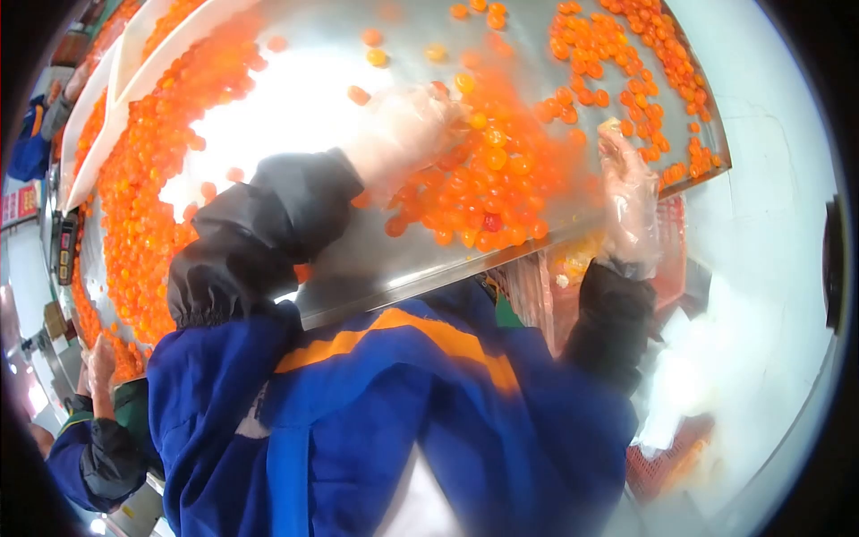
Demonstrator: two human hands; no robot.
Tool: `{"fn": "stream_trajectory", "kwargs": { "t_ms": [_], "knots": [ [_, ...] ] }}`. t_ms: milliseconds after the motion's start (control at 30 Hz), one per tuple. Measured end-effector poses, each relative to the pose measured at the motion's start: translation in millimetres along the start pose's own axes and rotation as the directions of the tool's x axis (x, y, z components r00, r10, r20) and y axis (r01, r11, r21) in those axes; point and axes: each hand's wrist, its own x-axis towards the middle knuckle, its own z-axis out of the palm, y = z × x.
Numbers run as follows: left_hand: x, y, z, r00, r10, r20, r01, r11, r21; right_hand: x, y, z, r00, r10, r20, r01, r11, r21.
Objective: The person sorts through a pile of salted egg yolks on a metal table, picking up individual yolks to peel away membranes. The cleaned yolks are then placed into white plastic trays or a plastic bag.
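Observation:
My left hand (pixel 403 130), in a clear plastic glove, reaches over the steel table to a heap of glossy orange egg yolks (pixel 501 183). Its fingers are at the heap's upper left side, blurred and partly hidden among the yolks. My right hand (pixel 626 192), also gloved, is by the table's near edge, to the right of the heap. Its fingers point up and are drawn together, with a small yellowish bit at the tips that I cannot make out. Beneath this hand, a red plastic basket (pixel 671 237) holds yellowish scraps (pixel 573 258).
More yolks (pixel 143 215) cover the table's left side, beside white trays (pixel 121 94). Loose yolks (pixel 591 45) spread toward the right corner of the steel table (pixel 394 285). A co-worker's hand (pixel 98 362) is at lower left. Another red basket (pixel 667 461) and white plastic (pixel 684 376) are at lower right.

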Motion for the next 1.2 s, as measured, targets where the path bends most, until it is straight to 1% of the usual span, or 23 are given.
{"fn": "stream_trajectory", "kwargs": {
  "t_ms": [100, 167, 200, 233, 267, 300, 367, 400, 467, 500, 567, 667, 733, 767, 800, 833, 867, 900, 933, 967, 1000, 1067, 1200],
  "knots": [
    [8, -26, 27, 0.986, 0.169, -0.012, -0.169, 0.984, -0.057, 8, -17, -35, 0.998, -0.043, 0.043, 0.049, 0.99, -0.132],
    [2, -28, 26, 0.998, 0.02, 0.063, 0.017, 0.845, -0.534, 5, -39, -48, 0.978, 0.073, 0.194, -0.006, 0.946, -0.324],
    [-4, -15, 12, 0.997, 0.025, 0.07, 0.016, 0.847, -0.532, 1, -43, -50, 0.97, 0.016, 0.242, 0.08, 0.92, -0.383],
    [-13, 6, -12, 0.982, -0.131, 0.137, 0.188, 0.767, -0.614, 1, -45, -45, 0.972, 0.021, 0.236, 0.072, 0.922, -0.381],
    [-18, 18, -25, 0.936, -0.276, 0.218, 0.348, 0.65, -0.676, 4, -49, -39, 0.889, 0.157, 0.429, 0.109, 0.838, -0.534],
    [-16, 11, -20, 0.937, -0.272, 0.219, 0.347, 0.653, -0.674, 5, -53, -33, 0.758, 0.317, 0.57, 0.186, 0.733, -0.654],
    [-11, -9, -5, 0.969, -0.223, 0.109, 0.204, 0.465, -0.862, -1, -44, -19, 0.756, 0.349, 0.555, 0.161, 0.722, -0.673],
    [-12, -9, -10, 0.969, -0.222, 0.11, 0.204, 0.466, -0.861, -5, -32, -12, 0.798, 0.251, 0.547, 0.205, 0.741, -0.639],
    [-16, -1, -31, 0.996, -0.063, 0.067, 0.085, 0.913, -0.398, -9, -21, -3, 0.832, 0.153, 0.534, 0.247, 0.758, -0.603],
    [-18, 4, -41, 0.995, -0.062, 0.072, 0.086, 0.914, -0.396, -10, -20, 1, 0.835, 0.159, 0.526, 0.245, 0.749, -0.616],
    [-20, 11, -53, 0.961, -0.18, 0.212, 0.266, 0.818, -0.51, -9, -24, 4, 0.838, 0.166, 0.519, 0.243, 0.738, -0.629],
    [-21, 2, -32, 0.993, -0.079, 0.083, 0.112, 0.823, -0.557, -10, -31, 5, 0.75, 0.286, 0.597, 0.213, 0.75, -0.626],
    [-17, -11, -12, 0.996, 0.064, -0.067, -0.09, 0.829, -0.552, -28, -13, 11, 0.8, -0.181, 0.572, 0.517, 0.691, -0.504],
    [-14, -19, -1, 0.968, 0.177, -0.178, -0.245, 0.815, -0.525, -35, -17, 15, 0.803, -0.181, 0.567, 0.514, 0.693, -0.506],
    [-3, -27, 6, 0.88, 0.358, -0.313, -0.472, 0.737, -0.484, -44, -26, 21, 0.842, -0.223, 0.491, 0.501, 0.657, -0.563],
    [3, -33, 15, 0.727, 0.533, -0.432, -0.685, 0.596, -0.418, -48, -30, 28, 0.87, -0.268, 0.413, 0.484, 0.622, -0.616],
    [9, -31, 22, 0.518, 0.689, -0.508, -0.855, 0.405, -0.323, -50, -23, 39, 0.899, -0.188, 0.397, 0.42, 0.63, -0.653],
    [-9, -13, 42, 0.747, 0.521, -0.413, -0.662, 0.644, -0.384, -49, -29, 39, 0.898, -0.191, 0.396, 0.422, 0.629, -0.653],
    [-21, 32, 20, 0.808, 0.572, -0.14, -0.579, 0.815, -0.017, -46, -38, 36, 0.902, -0.165, 0.399, 0.407, 0.634, -0.658],
    [-25, 68, -6, 0.868, 0.48, 0.123, -0.488, 0.784, 0.384, -45, -42, 34, 0.906, -0.137, 0.401, 0.39, 0.639, -0.663],
    [-24, 64, 13, 0.868, 0.48, 0.123, -0.488, 0.783, 0.385, -43, -40, 36, 0.906, -0.137, 0.4, 0.389, 0.64, -0.663],
    [-24, 49, 68, 0.861, 0.44, -0.257, -0.349, 0.877, 0.331, -35, -32, 40, 0.941, 0.034, 0.336, 0.262, 0.553, -0.791],
    [-44, 27, 50, 0.94, 0.311, -0.141, -0.296, 0.948, 0.119, -26, -32, 21, 0.899, 0.082, 0.43, 0.326, 0.529, -0.783]
  ]
}}
